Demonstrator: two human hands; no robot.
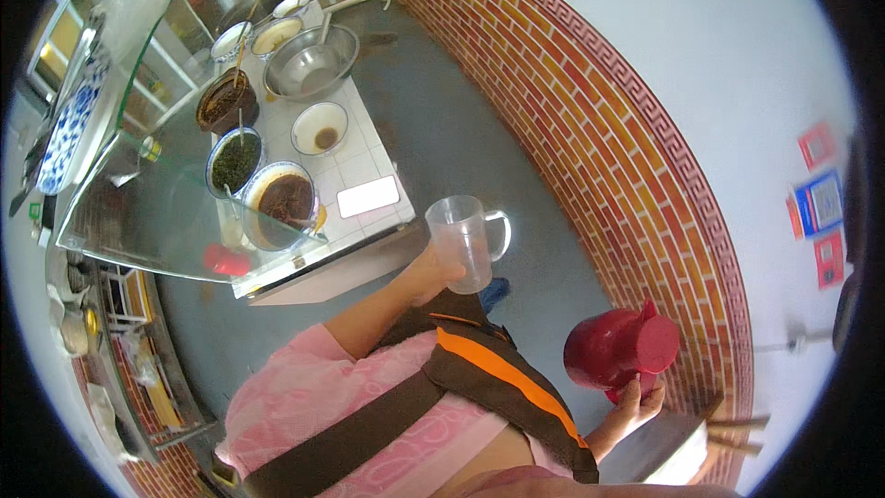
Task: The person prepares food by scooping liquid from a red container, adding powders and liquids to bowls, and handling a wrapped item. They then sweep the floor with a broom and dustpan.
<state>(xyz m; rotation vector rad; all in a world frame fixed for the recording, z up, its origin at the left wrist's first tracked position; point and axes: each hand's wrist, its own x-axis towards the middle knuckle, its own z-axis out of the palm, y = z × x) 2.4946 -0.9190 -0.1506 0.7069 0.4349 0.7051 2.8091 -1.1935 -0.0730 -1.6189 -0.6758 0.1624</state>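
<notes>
My left hand (435, 268) is closed around the lower body of a clear plastic measuring jug (459, 238). The jug stands nearly upright, its handle turned to the right. No clear liquid level shows inside. At the lower right my right hand (644, 398) grips the handle of a red insulated jug (608, 349), which is tilted with its lid toward the wall. The two jugs are well apart. Left of the clear jug is the corner of a white-tiled counter (356, 145), with a blue-rimmed bowl of dark brown sauce (287, 200) near its edge.
The counter also bears a bowl of chopped greens (236, 162), a brown pot (227, 100), a steel basin (314, 62) and a white bowl with brown residue (319, 130). A glass guard (173, 221) edges it. A brick-patterned wall (553, 117) runs along the right. A wooden-legged table (681, 449) stands lower right.
</notes>
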